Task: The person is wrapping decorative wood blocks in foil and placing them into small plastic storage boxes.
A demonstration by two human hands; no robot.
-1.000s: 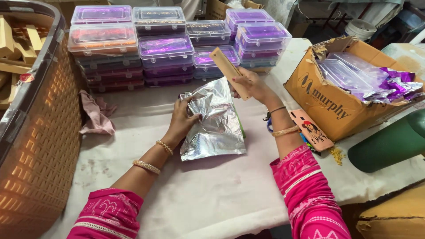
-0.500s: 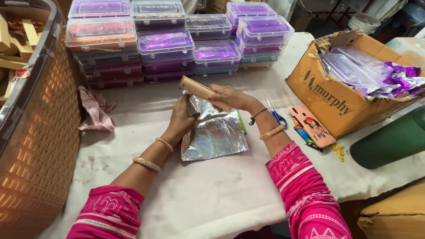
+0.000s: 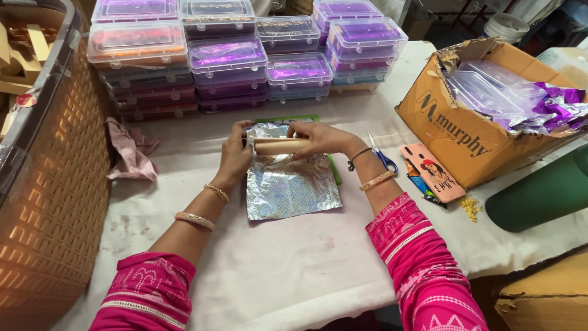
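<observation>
Pink patterned sleeves (image 3: 422, 270); gold bangles (image 3: 195, 219); dark wrist band (image 3: 354, 160).

foil sheet (image 3: 291, 187): silver, fine iridescent scale pattern
stick (image 3: 280, 146): pale tan wood
sleeves (image 3: 422, 270): hot pink, white motifs
basket (image 3: 52, 202): tan lattice weave
boxes (image 3: 228, 58): clear, purple and orange contents
scissors (image 3: 384, 159): blue handles

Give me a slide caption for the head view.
Both hands, left hand and right hand, hold a wooden stick across the silver foil sheet on the white cloth.
</observation>
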